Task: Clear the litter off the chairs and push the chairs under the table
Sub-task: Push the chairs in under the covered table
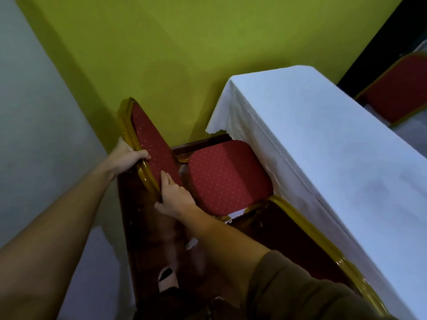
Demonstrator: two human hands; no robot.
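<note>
A red dotted chair with a gold frame stands in the corner beside the table [323, 139], which wears a white cloth. Its seat [227, 176] lies partly under the cloth's hanging edge. Its backrest [150, 144] stands to the left. My left hand [129, 155] grips the gold rim of the backrest, fingers curled over the top. My right hand [174, 196] holds the lower end of the same backrest, thumb on the outer frame. I see no litter on the seat.
A yellow-green wall closes the corner behind the chair, with a pale wall on the left. A second chair's gold frame [307, 227] runs along the table's near side. Another red chair [399, 93] stands at far right. Pale scraps [191, 243] lie on the dark red floor.
</note>
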